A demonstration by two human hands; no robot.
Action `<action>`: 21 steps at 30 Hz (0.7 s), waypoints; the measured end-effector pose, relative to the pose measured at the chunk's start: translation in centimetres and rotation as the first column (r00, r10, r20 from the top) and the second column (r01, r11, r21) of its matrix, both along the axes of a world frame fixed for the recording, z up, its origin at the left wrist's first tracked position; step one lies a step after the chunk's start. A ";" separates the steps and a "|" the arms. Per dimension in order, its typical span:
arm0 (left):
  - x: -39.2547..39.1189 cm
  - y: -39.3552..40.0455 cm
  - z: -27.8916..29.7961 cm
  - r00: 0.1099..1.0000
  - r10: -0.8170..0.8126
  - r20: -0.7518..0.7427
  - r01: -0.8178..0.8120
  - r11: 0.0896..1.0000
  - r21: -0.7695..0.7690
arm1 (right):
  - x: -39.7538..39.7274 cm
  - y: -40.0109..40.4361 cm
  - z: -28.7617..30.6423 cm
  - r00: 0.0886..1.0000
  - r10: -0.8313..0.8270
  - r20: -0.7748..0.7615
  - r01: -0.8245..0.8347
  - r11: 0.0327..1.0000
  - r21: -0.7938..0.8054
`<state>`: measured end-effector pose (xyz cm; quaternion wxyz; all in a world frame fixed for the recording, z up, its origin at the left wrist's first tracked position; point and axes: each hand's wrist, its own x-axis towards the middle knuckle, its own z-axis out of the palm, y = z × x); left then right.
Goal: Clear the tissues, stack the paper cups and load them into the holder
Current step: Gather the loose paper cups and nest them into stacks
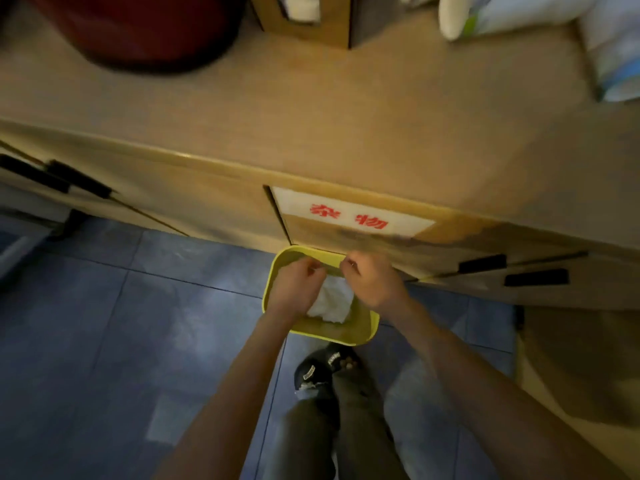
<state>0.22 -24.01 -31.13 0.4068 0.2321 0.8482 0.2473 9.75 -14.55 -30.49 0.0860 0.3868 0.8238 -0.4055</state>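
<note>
I am looking straight down over a yellow-green waste bin [360,332] that stands on the blue tiled floor [104,341], tight against the front of a wooden cabinet [214,202]. Both my hands hang over its open mouth. My left hand [297,288] is at the bin's nine o'clock side, fingers curled inward toward the palm; my right hand [373,283] is at about two o'clock, likewise curled, knuckles up. The fingertips of the two hands come near each other over the far rim at twelve o'clock. The frame is blurred, so I cannot tell whether either hand pinches anything or is simply loosely closed.

The crumpled white tissues [334,303] lie inside the bin, below and between my wrists, showing in the gap from the centre down toward six o'clock. They look apart from my fingers, though the left wrist covers their left edge.

On the cabinet front, at twelve o'clock from the bin, is a white label with red characters [349,214]. On the countertop [311,116] well beyond, a dark red round container [138,26] sits at eleven o'clock and a wooden box [304,19] at twelve. My shoes [322,370] are at six o'clock, just beside the bin's near rim.
</note>
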 end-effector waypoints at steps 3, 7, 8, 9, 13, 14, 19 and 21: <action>-0.7 1.4 8.1 0.996 -0.015 -0.089 0.024 0.994 0.102 | 0.0 0.9 7.7 1.000 -0.013 -0.015 0.014 0.997 0.076; -2.0 3.9 16.7 0.967 -0.019 -0.253 0.080 0.969 0.232 | 0.3 2.5 16.7 0.990 -0.075 -0.118 0.106 0.954 0.282; -2.1 4.5 18.5 0.953 -0.030 -0.301 0.111 0.961 0.255 | 0.4 3.0 18.6 0.986 -0.077 -0.147 0.123 0.934 0.335; -2.2 5.3 20.1 0.936 -0.053 -0.349 0.153 0.952 0.266 | 0.5 3.6 20.6 0.982 -0.079 -0.170 0.139 0.915 0.379; -2.1 8.6 25.4 0.812 -0.119 -0.572 0.300 0.925 0.233 | 0.7 6.8 25.8 0.961 -0.072 -0.266 0.193 0.863 0.466; -2.1 9.5 26.4 0.773 -0.120 -0.623 0.328 0.916 0.231 | 0.6 7.7 26.6 0.960 -0.074 -0.272 0.202 0.852 0.483; -2.2 14.7 28.1 0.608 -0.151 -0.779 0.458 0.869 0.189 | 1.1 13.3 28.9 0.960 -0.105 -0.260 0.249 0.748 0.615; -2.0 17.0 27.5 0.527 -0.203 -0.825 0.506 0.855 0.113 | 1.5 15.6 28.6 0.971 -0.085 -0.223 0.217 0.707 0.673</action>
